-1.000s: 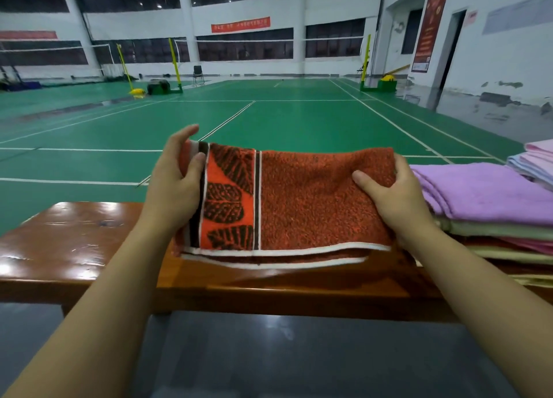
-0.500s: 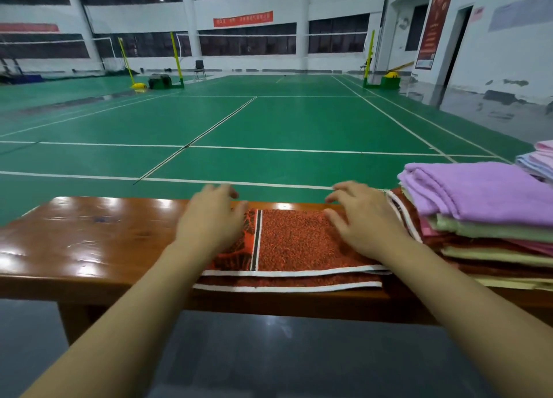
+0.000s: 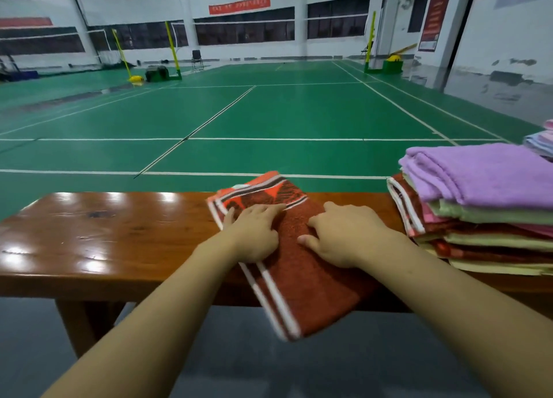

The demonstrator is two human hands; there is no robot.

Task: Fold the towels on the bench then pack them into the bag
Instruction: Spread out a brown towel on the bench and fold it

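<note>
Towel in work: a rust-orange towel [image 3: 302, 266] with white stripes along its left edge and a leaf-patterned band at the far end lies folded across the tabletop [image 3: 98, 236], turned at an angle; its near end overhangs the front edge toward the camera.
Left hand: the left hand [image 3: 254, 236] rests palm-down on the towel's left half, fingers straight and spread, tips reaching toward the patterned band; it presses the cloth flat and curls round nothing.
Right hand: the right hand [image 3: 344, 236] lies flat on the towel just beside the left one, fingers loosely extended and thumb pointing inward, pressing down without pinching any fold.
Stack: a pile of folded towels [image 3: 478, 224] sits at the right end of the tabletop, close to the orange towel but apart from it; a lilac towel [image 3: 484, 173] is on top, with pale green, pink and red-brown layers beneath.
Farther stack: the edge of another pile [image 3: 541, 141], pale blue and pink, shows at the right border behind the first.
Surroundings: a green court floor [image 3: 269, 122] with white lines lies beyond the tabletop.
</note>
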